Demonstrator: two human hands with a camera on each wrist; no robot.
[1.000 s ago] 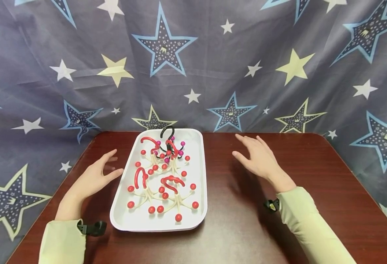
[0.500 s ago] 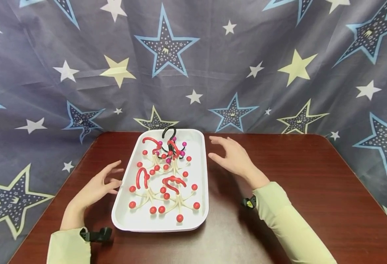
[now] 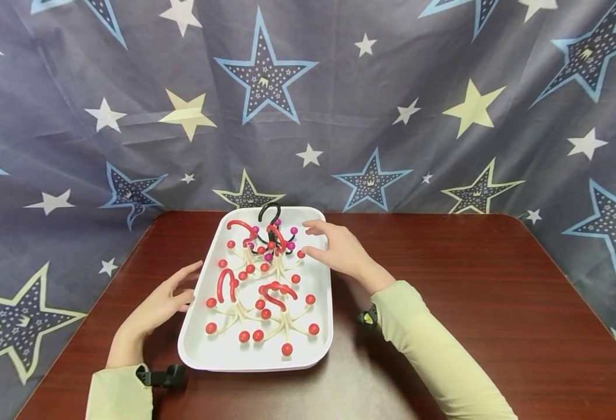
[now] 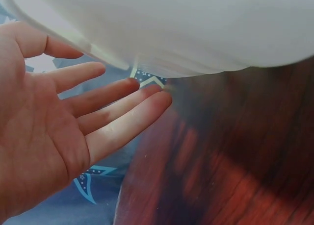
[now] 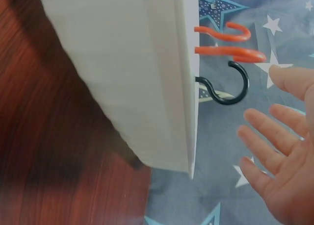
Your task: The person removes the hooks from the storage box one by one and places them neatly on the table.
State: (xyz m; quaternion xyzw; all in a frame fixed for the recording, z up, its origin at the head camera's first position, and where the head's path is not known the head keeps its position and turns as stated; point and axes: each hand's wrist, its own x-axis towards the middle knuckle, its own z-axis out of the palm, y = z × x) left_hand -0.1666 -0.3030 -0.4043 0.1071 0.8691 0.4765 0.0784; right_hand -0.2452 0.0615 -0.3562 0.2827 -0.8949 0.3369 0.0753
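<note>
A white tray sits on the brown worktop. In it are four red hooks with pale legs, and a black hook with purple balls at the back. The left hand is loose and holds nothing, beside the tray's left edge. The right hand, holding nothing too, is over the right edge.

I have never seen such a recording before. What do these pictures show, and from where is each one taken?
There is no robot here, only a person's bare left hand and right hand. The wide view comes from a camera on the head; the two close ones from cameras on the wrists. On the brown table stands a white tray with four pale, red-hooked pieces and one black-hooked piece, all with small balls. Neither hand holds anything; both are close to the tray.
</note>
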